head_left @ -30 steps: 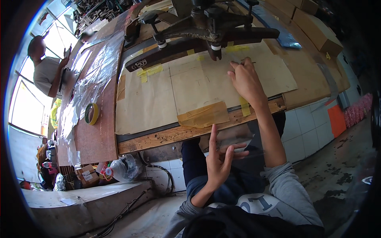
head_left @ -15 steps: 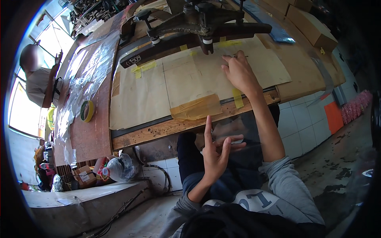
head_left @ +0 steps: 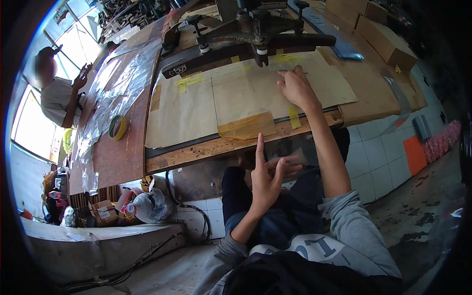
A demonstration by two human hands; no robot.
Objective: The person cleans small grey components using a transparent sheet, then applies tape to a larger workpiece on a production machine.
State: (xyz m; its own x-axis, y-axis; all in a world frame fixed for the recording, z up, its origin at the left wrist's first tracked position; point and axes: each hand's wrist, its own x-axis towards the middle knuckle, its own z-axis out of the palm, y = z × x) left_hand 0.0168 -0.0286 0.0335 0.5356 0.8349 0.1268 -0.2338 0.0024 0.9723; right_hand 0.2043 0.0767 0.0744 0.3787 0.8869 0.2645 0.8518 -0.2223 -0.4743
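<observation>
My left hand [head_left: 267,183] is in front of the table's wooden front edge [head_left: 182,161], above my lap. Its index finger points up and its other fingers are spread, with nothing I can make out in them. A blurred, see-through patch beside these fingers is unclear. My right hand [head_left: 298,89] reaches over the beige paper sheet [head_left: 189,110], thumb and index finger apart. Whether it touches the paper I cannot tell. Brown tape [head_left: 246,126] and a yellow tape strip [head_left: 294,118] lie along the sheet's near edge. A dark metal clamp frame [head_left: 246,42] spans the sheet's far side.
A yellow tape roll [head_left: 118,127] and crumpled clear plastic film [head_left: 115,81] are on the reddish board at left. Cardboard boxes [head_left: 386,42] and a blue flat pack [head_left: 339,42] sit at the back right. Another person [head_left: 61,96] stands far left. A plastic bottle [head_left: 145,206] is below the table.
The view has turned slightly, so the table and clamp frame appear a little shifted. Both my hands keep nearly the same pose and place.
</observation>
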